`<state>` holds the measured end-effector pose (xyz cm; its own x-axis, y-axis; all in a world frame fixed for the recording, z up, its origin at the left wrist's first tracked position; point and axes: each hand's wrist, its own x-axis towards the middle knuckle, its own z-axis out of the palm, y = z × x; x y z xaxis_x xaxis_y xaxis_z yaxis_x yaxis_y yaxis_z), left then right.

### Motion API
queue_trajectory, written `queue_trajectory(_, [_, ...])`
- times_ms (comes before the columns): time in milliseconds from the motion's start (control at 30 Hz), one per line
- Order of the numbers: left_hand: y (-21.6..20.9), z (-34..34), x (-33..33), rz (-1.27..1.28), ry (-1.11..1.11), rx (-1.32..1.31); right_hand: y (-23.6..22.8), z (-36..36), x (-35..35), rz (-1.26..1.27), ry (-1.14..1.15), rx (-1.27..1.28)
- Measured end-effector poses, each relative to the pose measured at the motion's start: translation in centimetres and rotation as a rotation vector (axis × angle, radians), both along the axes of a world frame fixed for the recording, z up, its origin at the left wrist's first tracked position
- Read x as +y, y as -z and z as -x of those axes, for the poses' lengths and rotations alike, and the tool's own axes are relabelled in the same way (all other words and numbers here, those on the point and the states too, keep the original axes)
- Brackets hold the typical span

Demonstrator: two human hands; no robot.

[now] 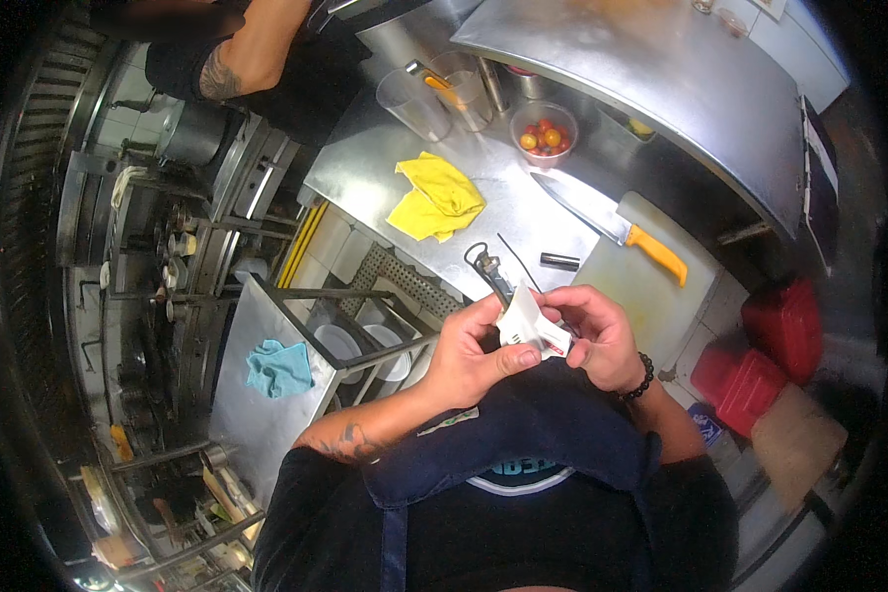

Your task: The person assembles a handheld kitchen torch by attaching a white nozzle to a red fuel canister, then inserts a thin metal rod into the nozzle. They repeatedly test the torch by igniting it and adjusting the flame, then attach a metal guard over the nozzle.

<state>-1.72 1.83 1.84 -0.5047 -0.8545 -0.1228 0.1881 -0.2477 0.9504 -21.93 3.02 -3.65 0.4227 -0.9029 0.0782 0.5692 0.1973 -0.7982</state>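
Note:
My left hand (464, 357) is closed on a folded piece of white printed card (533, 321), thumb on its near face. A dark metal tool with a looped end (489, 268) sticks up past the card beside the left fingers; its lower part is hidden, and I cannot tell its kind. My right hand (604, 335), a beaded bracelet at its wrist, pinches the card's other side. Just beyond the hands lie a thin dark strip (519, 260) and a short black cylinder (559, 261) on the steel counter (365, 163).
A knife with an orange handle (658, 254) lies across a white cutting board (617, 281). Farther back are a bowl of tomatoes (546, 136), a yellow cloth (435, 197) and clear containers (411, 104). A blue cloth (278, 369) rests at left. Another person's arm (259, 44) shows far left.

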Motion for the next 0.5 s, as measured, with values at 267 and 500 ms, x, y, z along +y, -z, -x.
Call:
queue_trajectory(267, [-0.22,0.04,0.02,0.029,0.024,0.034,0.15,0.56,-0.58,0.044,-0.061,-0.075])
queue_trajectory(500, [0.19,-0.17,-0.04,-0.029,-0.029,-0.01,-0.05,0.16,-0.54,-0.035,-0.021,0.017])
